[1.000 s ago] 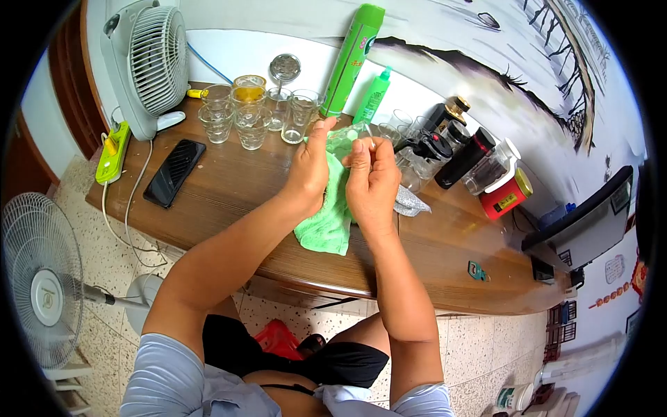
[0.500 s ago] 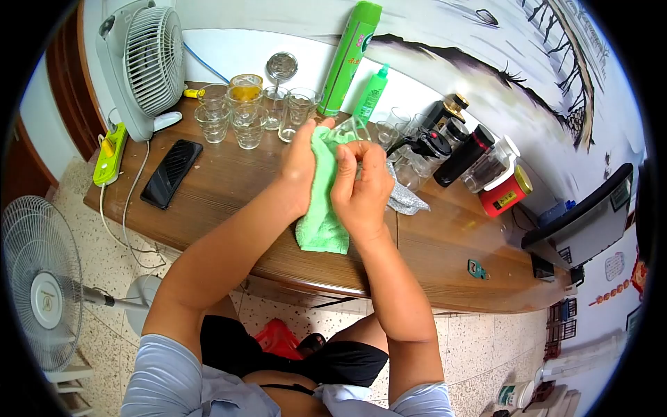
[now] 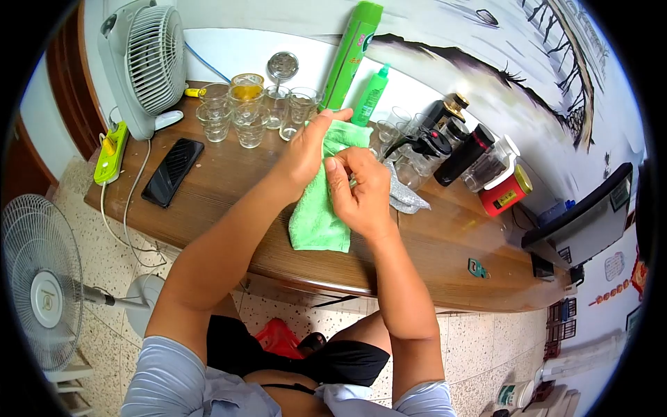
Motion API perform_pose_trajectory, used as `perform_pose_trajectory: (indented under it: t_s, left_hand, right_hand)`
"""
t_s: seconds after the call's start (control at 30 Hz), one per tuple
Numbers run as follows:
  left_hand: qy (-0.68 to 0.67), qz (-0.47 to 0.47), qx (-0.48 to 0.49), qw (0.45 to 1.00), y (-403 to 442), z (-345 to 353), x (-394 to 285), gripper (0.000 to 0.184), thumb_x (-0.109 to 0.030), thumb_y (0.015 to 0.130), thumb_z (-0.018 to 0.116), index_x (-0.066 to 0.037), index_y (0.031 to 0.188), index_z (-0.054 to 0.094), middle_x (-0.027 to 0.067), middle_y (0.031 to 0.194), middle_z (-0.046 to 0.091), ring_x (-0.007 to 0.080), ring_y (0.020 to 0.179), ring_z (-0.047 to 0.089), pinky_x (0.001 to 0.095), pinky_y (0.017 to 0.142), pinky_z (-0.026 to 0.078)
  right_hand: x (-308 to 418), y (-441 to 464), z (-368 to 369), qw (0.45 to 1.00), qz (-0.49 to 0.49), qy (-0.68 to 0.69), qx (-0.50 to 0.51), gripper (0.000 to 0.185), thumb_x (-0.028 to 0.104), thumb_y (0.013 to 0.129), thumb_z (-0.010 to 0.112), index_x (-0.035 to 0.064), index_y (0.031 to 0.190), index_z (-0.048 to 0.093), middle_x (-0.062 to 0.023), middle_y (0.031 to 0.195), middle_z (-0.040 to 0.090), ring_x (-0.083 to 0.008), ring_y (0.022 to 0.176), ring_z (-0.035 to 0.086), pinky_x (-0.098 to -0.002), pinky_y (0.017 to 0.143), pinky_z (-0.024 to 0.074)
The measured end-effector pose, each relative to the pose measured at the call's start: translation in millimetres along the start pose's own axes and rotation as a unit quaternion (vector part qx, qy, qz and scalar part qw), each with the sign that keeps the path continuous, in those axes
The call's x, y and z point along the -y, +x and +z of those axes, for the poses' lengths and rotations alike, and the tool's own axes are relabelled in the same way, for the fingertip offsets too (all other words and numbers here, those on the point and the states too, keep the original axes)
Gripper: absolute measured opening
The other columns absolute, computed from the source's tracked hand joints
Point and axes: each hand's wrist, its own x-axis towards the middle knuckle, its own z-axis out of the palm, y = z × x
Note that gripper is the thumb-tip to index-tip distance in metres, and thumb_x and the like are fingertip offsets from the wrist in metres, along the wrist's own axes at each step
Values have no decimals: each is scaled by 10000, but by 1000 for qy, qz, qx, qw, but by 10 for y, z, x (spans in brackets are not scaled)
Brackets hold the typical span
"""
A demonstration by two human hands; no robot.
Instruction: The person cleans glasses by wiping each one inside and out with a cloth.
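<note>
A light green cloth point(image 3: 321, 212) hangs from between my two hands above the brown table. My left hand point(image 3: 306, 151) is wrapped round the cloth's upper left side, with its fingers mostly behind the cloth. On the cloth's right side, my right hand point(image 3: 361, 184) is closed, thumb against curled fingers, pinching something near the cloth that I cannot make out. The clear glass seen between the hands earlier is now hidden by cloth and fingers. Behind my left hand stand several drinking glasses point(image 3: 250, 125); a crinkled silver wrapper point(image 3: 406, 198) lies just right of my right hand.
On the table point(image 3: 445, 250) are a black phone point(image 3: 172, 172), a white fan point(image 3: 154, 66), a green power strip point(image 3: 111, 156), a tall green can point(image 3: 351, 55), a green bottle point(image 3: 371, 96), a coffee pot point(image 3: 427, 149), a red tin point(image 3: 506, 193) and a small teal item point(image 3: 476, 268).
The cloth's top has come up over the clear glass, which no longer shows. My right hand has moved slightly down and left, while my left hand still holds the cloth.
</note>
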Motion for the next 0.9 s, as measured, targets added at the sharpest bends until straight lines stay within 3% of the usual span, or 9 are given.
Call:
perform_pose_trajectory:
  t_s: [0.03, 0.23, 0.33, 0.47, 0.6, 0.73, 0.8, 0.83, 0.9]
  left_hand:
    - [-23, -9, 15, 1000, -4, -21, -8, 644, -491, 1143, 372, -20, 1569, 482, 158, 1281, 696, 209, 1103, 698, 383, 995, 564]
    - [-268, -133, 62, 952, 54, -46, 65, 664, -536, 1115, 432, -20, 1528, 496, 129, 1059, 701, 208, 872, 691, 389, 830, 606]
    - [-226, -163, 26, 960, 76, -51, 147, 622, -539, 1109, 450, -18, 1433, 556, 103, 991, 683, 196, 796, 662, 387, 765, 604]
    - [-177, -199, 8, 964, -21, 84, 124, 589, -543, 1110, 452, -20, 1342, 595, 99, 1015, 696, 203, 882, 688, 370, 854, 590]
    - [-41, -109, -128, 985, -90, 255, 110, 580, -498, 1120, 442, -31, 1434, 580, 153, 1213, 682, 226, 1047, 685, 392, 933, 567]
    - [-137, -152, -31, 978, 11, -38, 104, 498, -395, 1115, 435, -66, 1468, 558, 154, 1302, 667, 255, 1122, 682, 439, 998, 548]
    - [-207, -160, -21, 965, 61, -102, 139, 469, -375, 1110, 433, -67, 1431, 580, 155, 1309, 674, 267, 1124, 688, 449, 1007, 547]
    - [-226, -188, -31, 955, 67, -125, 136, 430, -358, 1102, 434, -72, 1372, 609, 141, 1288, 697, 273, 1129, 695, 461, 1017, 549]
    - [-253, -150, -48, 955, 32, -76, 104, 420, -357, 1107, 429, -67, 1348, 615, 124, 1256, 713, 268, 1130, 698, 461, 1027, 548]
  right_hand:
    - [12, -8, -22, 1000, 18, 20, 6, 189, 95, 936, 731, 35, 796, 619, -129, 693, 615, -321, 625, 572, -419, 646, 463]
    - [45, -28, -65, 991, 84, 102, -23, 247, 93, 906, 785, 41, 756, 596, -82, 633, 554, -226, 558, 508, -348, 578, 441]
    - [25, -8, -52, 995, 57, 41, -64, 255, 99, 909, 785, 41, 759, 588, -83, 629, 546, -244, 558, 512, -354, 577, 447]
    - [-31, 66, -33, 994, -6, -66, -87, 241, 100, 901, 784, 44, 766, 592, -95, 646, 561, -288, 588, 541, -396, 592, 452]
    - [-139, 35, -38, 992, -9, -121, -27, 181, 70, 898, 777, 14, 795, 639, -85, 630, 575, -244, 590, 563, -375, 551, 438]
    - [-47, 47, -108, 996, -43, -50, 53, 166, 58, 821, 775, 15, 948, 677, -126, 832, 648, -294, 787, 618, -417, 714, 497]
    - [-7, 120, -95, 994, -98, -44, 13, 299, 54, 784, 774, 11, 1064, 679, -152, 985, 676, -329, 917, 633, -434, 833, 516]
    - [-50, 103, -79, 994, -94, -41, 23, 558, 70, 762, 792, 11, 1280, 593, -166, 1186, 651, -382, 1140, 573, -461, 1006, 471]
    - [-20, 100, -30, 993, -75, -90, -7, 668, 105, 782, 812, 1, 1376, 525, -183, 1259, 624, -388, 1199, 543, -469, 1050, 451]
